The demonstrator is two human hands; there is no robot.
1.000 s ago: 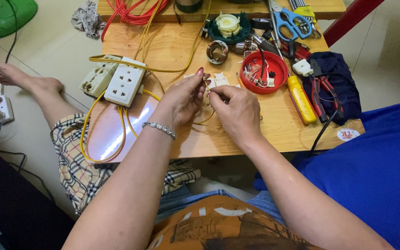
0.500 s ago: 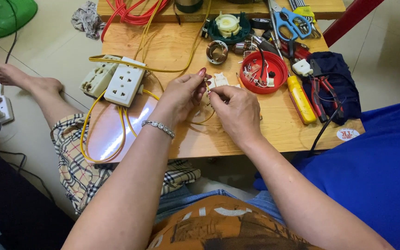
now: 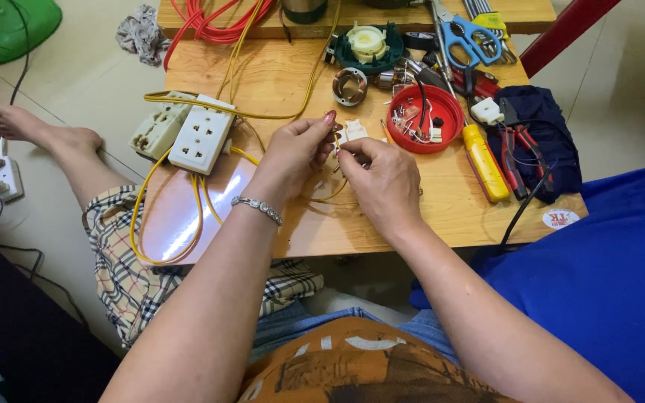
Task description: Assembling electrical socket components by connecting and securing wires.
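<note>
Here, both hands meet over the table (image 3: 278, 67): left hand (image 3: 293, 153) pinches the yellow wire (image 3: 335, 142), right hand (image 3: 386, 175) grips a small white part (image 3: 354, 132). Wire looks thin, springy; best pinched near its end.

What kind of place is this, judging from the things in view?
Probably a home repair spot on a tiled floor, not a formal workshop: a low wooden table carries socket strips, a red tray of small parts and pliers.
</note>
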